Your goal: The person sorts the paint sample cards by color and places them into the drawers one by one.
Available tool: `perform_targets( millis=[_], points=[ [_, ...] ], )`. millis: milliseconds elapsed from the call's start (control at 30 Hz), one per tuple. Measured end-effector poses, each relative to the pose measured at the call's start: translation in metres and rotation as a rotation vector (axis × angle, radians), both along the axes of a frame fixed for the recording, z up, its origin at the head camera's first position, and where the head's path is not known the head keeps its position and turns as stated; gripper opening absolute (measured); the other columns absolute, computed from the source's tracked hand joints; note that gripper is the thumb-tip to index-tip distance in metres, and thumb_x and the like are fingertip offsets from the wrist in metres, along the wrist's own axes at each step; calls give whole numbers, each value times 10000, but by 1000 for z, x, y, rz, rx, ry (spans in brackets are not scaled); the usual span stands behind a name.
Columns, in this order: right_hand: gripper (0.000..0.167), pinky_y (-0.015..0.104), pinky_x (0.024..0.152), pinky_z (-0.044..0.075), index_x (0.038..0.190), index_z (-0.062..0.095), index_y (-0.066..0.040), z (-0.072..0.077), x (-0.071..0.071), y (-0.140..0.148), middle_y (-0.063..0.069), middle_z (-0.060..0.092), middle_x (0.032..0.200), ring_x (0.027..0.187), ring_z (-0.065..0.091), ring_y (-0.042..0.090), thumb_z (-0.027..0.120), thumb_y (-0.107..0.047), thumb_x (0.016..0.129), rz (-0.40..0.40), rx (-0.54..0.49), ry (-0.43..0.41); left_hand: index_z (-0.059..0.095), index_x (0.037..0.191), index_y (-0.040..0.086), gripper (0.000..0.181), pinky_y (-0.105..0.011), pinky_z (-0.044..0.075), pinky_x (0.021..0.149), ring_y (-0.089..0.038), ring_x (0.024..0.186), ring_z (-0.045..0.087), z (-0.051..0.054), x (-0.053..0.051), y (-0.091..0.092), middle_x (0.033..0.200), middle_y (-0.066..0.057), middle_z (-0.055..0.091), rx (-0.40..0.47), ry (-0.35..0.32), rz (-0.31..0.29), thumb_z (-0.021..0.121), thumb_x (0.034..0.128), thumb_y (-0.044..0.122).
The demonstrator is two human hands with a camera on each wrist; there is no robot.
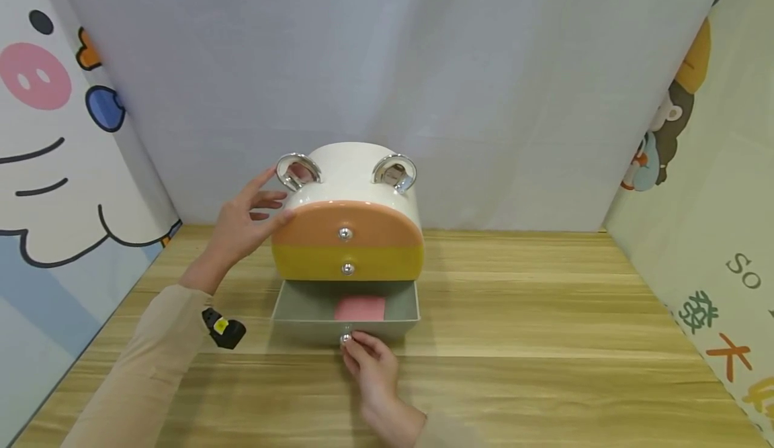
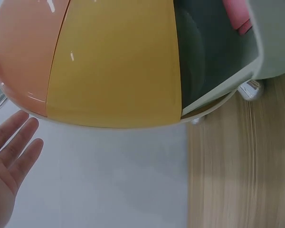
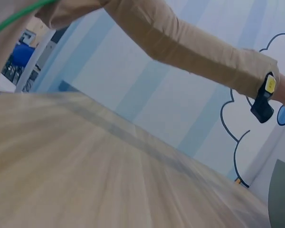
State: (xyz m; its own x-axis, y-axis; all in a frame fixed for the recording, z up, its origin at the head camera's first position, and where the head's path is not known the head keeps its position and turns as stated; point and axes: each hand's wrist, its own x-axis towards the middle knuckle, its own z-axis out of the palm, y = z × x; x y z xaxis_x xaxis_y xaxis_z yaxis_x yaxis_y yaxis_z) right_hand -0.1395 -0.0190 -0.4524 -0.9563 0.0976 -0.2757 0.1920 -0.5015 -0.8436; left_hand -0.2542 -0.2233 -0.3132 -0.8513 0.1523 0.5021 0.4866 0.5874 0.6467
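A small rounded drawer box (image 1: pixel 351 166) with a white shell and two silver ring ears stands on the table. Its orange drawer (image 1: pixel 308 228) and yellow drawer (image 1: pixel 308 263) are closed, while the grey-green bottom drawer (image 1: pixel 296 330) is pulled out. Inside that drawer lies a flat pink item (image 1: pixel 361 308), seen partly in the left wrist view as well. My right hand (image 1: pixel 376 373) pinches the bottom drawer's silver knob (image 1: pixel 345 338). With fingers extended, my left hand (image 1: pixel 238 228) rests against the box's upper left side, near one ear. The right wrist view does not show the right hand.
The wood-grain table (image 1: pixel 544 300) runs out to printed panels on the left (image 1: pixel 60 199) and right (image 1: pixel 695 233). A pale curtain (image 1: pixel 484 85) hangs behind the box. A black device (image 1: pixel 224 328) is strapped at the left wrist.
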Motion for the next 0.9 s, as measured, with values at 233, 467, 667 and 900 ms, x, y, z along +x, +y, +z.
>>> perform_targets(
  millis=[233,467,667,900],
  points=[
    [147,269,735,540,935,625,81,0,-23,3,39,660,808,742,642,112,637,35,796,16,15,9,258,1445,178,713,-500,475,845,-339,1011,578,-1,0,0,1166,-193,590,-1,-11,1,644,848,231],
    [113,283,738,543,886,633,45,-3,-46,6,32,655,785,716,637,105,648,28,775,49,56,54,245,1449,174,723,-499,472,851,-329,1016,575,-2,-1,-1,1173,-189,586,4,-14,-17,641,849,252],
    [172,333,795,530,968,594,109,2,-55,7,35,645,793,743,632,129,611,54,806,77,65,36,241,1450,182,726,-484,475,853,-318,1019,576,-4,-2,-1,1178,-183,585,12,-15,-21,642,848,251],
    [165,331,796,530,964,598,100,6,-60,9,34,650,777,739,633,126,612,41,811,98,65,30,247,1448,184,729,-486,475,853,-316,1013,579,-3,-2,-2,1175,-180,588,13,-9,-17,650,843,238]
  ],
)
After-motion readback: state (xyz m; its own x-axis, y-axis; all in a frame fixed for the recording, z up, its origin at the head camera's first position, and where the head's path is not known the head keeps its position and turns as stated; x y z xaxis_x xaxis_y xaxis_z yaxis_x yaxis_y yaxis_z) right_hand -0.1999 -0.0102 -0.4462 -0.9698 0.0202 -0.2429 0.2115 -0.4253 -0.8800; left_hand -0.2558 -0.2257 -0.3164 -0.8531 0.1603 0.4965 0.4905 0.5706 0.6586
